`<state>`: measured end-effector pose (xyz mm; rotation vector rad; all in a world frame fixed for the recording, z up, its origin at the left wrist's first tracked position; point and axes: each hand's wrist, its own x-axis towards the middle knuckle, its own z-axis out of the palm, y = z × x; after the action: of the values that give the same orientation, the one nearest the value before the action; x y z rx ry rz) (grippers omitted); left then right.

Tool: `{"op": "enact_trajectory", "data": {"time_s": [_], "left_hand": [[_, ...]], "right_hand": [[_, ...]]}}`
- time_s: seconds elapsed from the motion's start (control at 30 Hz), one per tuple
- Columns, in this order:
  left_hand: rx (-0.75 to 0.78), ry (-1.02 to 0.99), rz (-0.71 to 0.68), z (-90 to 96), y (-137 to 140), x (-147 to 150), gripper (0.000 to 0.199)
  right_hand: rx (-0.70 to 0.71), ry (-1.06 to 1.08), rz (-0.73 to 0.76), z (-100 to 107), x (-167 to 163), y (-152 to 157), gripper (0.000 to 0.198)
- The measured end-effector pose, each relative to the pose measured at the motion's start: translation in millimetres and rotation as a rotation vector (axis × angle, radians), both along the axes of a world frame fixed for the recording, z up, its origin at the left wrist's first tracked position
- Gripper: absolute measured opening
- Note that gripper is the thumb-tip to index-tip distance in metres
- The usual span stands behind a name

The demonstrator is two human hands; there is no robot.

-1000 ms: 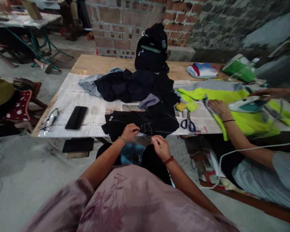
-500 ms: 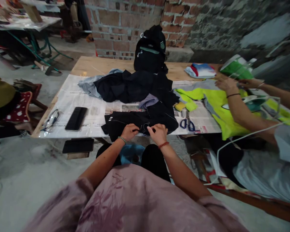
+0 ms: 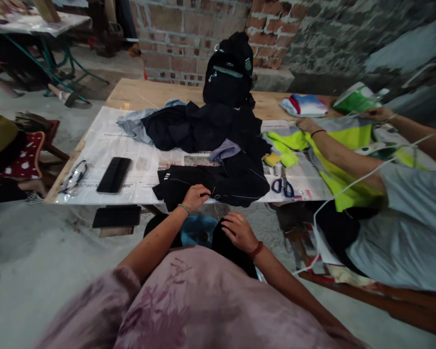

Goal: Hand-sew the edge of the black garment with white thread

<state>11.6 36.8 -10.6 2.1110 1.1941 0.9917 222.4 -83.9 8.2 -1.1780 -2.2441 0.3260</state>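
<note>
Two bare hands are seen at the near edge of a light wooden table spread with white printed newspaper. By the left hand, ringed at the wrist with a green beaded bracelet, the near edge of a folded black cloth garment with thin white piping is pinched between thumb and fingertips. The garment is laid along that table edge, and a loop of thin pale thread is seen on it, just beside the left fingers. The right hand, with a reddish-brown bracelet, is held lower, apart from the garment, over the black-trousered right leg; its fingers are bent and slightly parted, but whether thread or a needle is gripped cannot be told.

At the far side, a black fabric backpack with grey-green trim is stood upright, its contents hidden. A green-and-white packet is set at the far right; what is inside cannot be seen. Scissors with dark blue handles are placed right of the garment. Further right, a neon-yellow and grey garment is handled by a co-worker's hands.
</note>
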Motion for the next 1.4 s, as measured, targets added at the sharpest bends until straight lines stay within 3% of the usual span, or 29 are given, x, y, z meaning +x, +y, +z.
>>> {"op": "enact_trajectory", "data": {"time_s": [0.13, 0.2, 0.3, 0.37, 0.43, 0.6, 0.73, 0.93, 1.0, 1.07, 1.17, 1.4], "left_hand": [[-0.005, -0.008, 0.004, 0.4, -0.6, 0.6, 0.012], [-0.002, -0.011, 0.001, 0.3, -0.4, 0.6, 0.012], [0.008, -0.012, -0.009, -0.1, 0.3, 0.4, 0.012], [0.006, 0.0, -0.001, 0.1, 0.5, 0.4, 0.013], [0.0, 0.012, 0.007, 0.7, 0.0, 0.5, 0.014], [0.025, 0.018, -0.01, 1.9, -1.1, 1.4, 0.014], [0.031, 0.025, -0.01, 2.4, -1.6, 2.3, 0.014], [0.038, -0.02, 0.002, 4.0, -2.5, 2.9, 0.013], [0.034, -0.035, -0.011, 3.2, -2.0, 2.4, 0.013], [0.019, -0.058, -0.015, 2.2, -1.4, 1.5, 0.013], [-0.008, -0.099, 0.013, 1.9, -1.2, 0.4, 0.012], [-0.01, -0.163, 0.044, 2.1, -2.9, 1.2, 0.015]], "right_hand": [[0.001, 0.02, -0.157, -6.2, 13.3, -4.4, 0.028], [-0.003, 0.119, -0.339, 2.8, 15.9, 5.1, 0.038], [-0.053, 0.296, -0.565, 24.7, 7.3, 28.6, 0.032], [-0.044, 0.285, -0.543, 37.4, -6.2, 45.3, 0.027], [0.014, 0.121, -0.425, 43.4, -21.6, 58.5, 0.023], [0.057, -0.142, -0.23, 28.0, -41.0, 68.4, 0.019], [0.073, -0.061, -0.226, 12.4, -28.9, 60.1, 0.016], [0.035, -0.096, 0.055, 19.7, 0.7, 39.1, 0.012], [0.011, -0.011, -0.05, 27.0, 3.8, 40.8, 0.02], [-0.05, 0.135, -0.263, 34.8, -1.0, 50.8, 0.031], [-0.211, 0.343, -0.501, 42.9, -20.1, 78.5, 0.024], [-0.6, 0.257, -0.381, 31.9, -54.3, 127.9, 0.024]]}}
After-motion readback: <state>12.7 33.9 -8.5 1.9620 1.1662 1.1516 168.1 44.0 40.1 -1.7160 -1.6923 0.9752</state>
